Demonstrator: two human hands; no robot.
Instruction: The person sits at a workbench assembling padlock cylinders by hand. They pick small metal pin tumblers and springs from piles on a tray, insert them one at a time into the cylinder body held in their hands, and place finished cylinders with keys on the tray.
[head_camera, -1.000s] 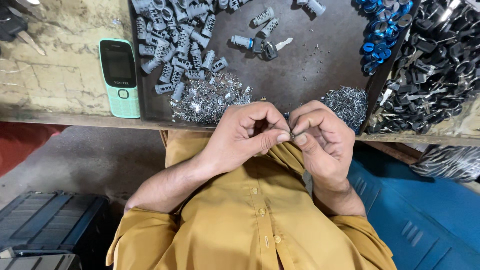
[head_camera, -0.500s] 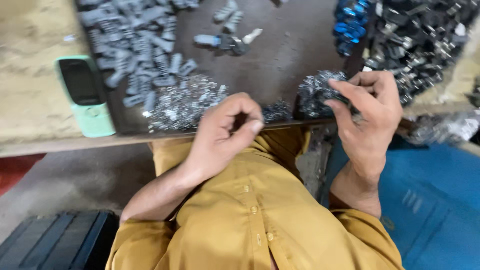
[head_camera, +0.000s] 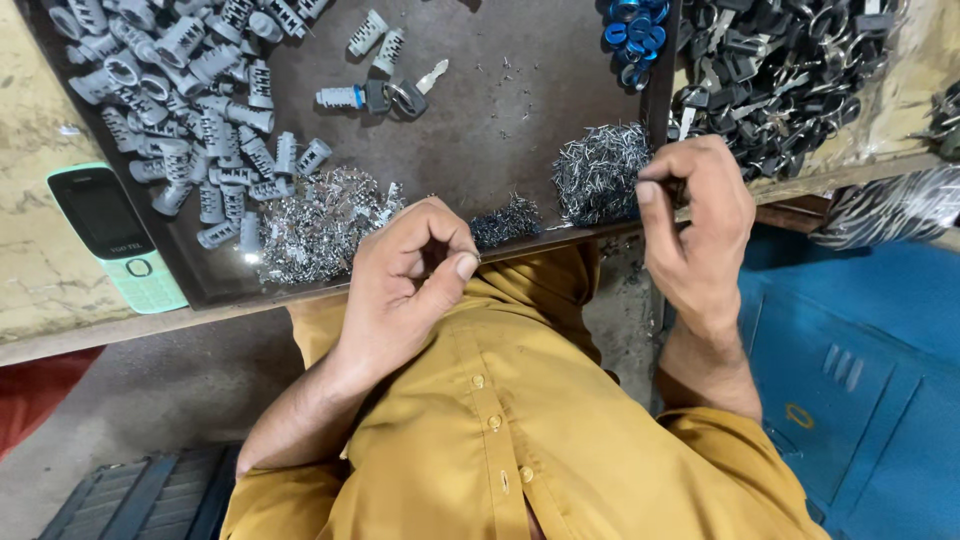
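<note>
Currently the left hand (head_camera: 405, 285) is sitting curled at the near edge of the dark tray (head_camera: 500, 130), thumb pressing toward the bent fingers as if pinching something small; whatever it may be pinching is hidden, so cannot tell whether it is actually gripping anything. The right hand (head_camera: 695, 225) is reaching into the pile of thin metal pins (head_camera: 600, 170) at the tray's right side, fingertips closing together right at the pile's edge and touching it; cannot tell if a pin is between them. A smaller dark heap of bits (head_camera: 508, 220) is lying between the two hands on the tray's near edge. A shiny heap of small metal pieces (head_camera: 320, 222) is lying just left of the left hand. Grey lock cylinders (head_camera: 190, 100) are filling the tray's far left area, with one cylinder carrying a key (head_camera: 375, 97) lying apart near the middle. Blue rings (head_camera: 632, 28) are sitting at the far right corner. Black keys on rings (head_camera: 790, 60) are piling up in the next compartment to the right. A green phone (head_camera: 115, 235) is lying on the bench left of the tray.
</note>
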